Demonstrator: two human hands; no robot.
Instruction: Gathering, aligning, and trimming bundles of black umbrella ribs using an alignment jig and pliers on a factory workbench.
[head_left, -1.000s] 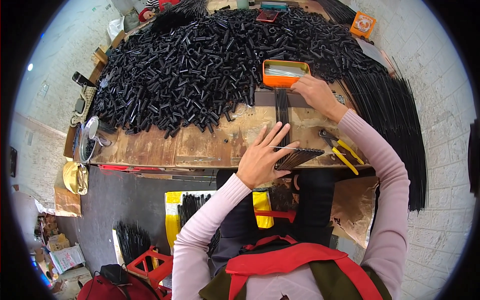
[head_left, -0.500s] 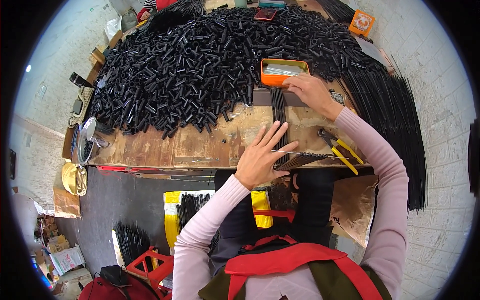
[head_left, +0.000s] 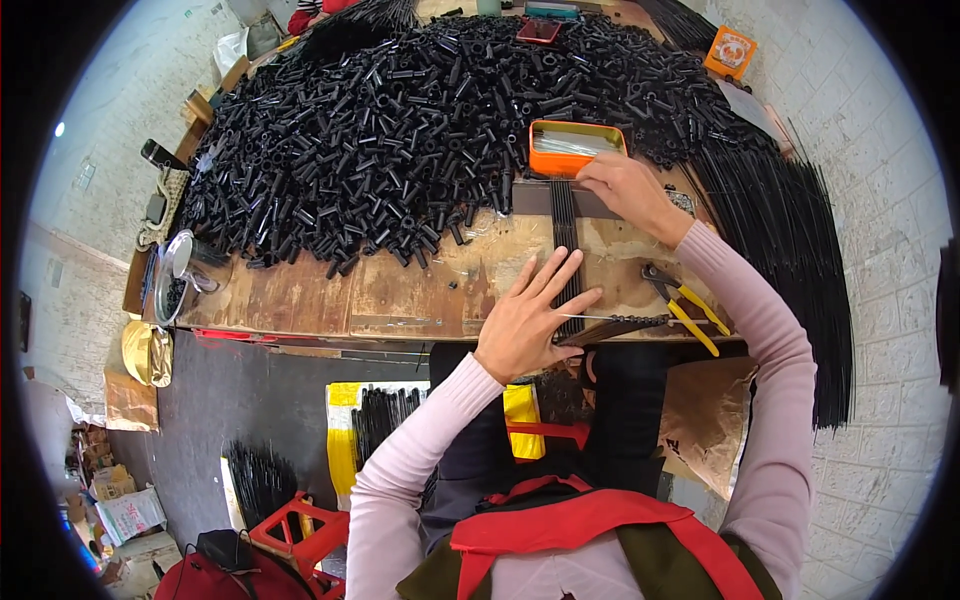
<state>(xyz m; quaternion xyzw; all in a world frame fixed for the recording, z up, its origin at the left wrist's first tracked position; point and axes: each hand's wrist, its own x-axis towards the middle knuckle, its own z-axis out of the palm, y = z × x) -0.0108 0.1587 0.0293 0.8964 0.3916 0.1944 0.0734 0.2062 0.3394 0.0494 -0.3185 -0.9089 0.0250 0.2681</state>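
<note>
My left hand [head_left: 525, 322] lies flat with fingers spread over a row of thin black rods [head_left: 564, 215] at the table's near edge. Beside its thumb, a thin metal needle [head_left: 690, 320] crosses the rods and reaches right. Dark pieces [head_left: 630, 326] sit in a line along it. My right hand [head_left: 628, 192] is bent in a pinch at the rods' far ends, by the front right corner of an orange tin [head_left: 565, 163]. Whatever its fingertips hold is hidden. Pale thin needles [head_left: 575, 143] lie in the tin.
A broad heap of short black tubes [head_left: 380, 150] covers the table's far side. Yellow-handled pliers [head_left: 690, 310] lie near the right forearm. Long black rods [head_left: 790, 250] hang over the right edge. A clear jar [head_left: 183, 265] stands at left; a red stool [head_left: 300, 535] is below.
The needle by my left hand has shifted slightly nearer to me and lies more level. My right hand stays pinched beside the tin. The whole view has moved a little.
</note>
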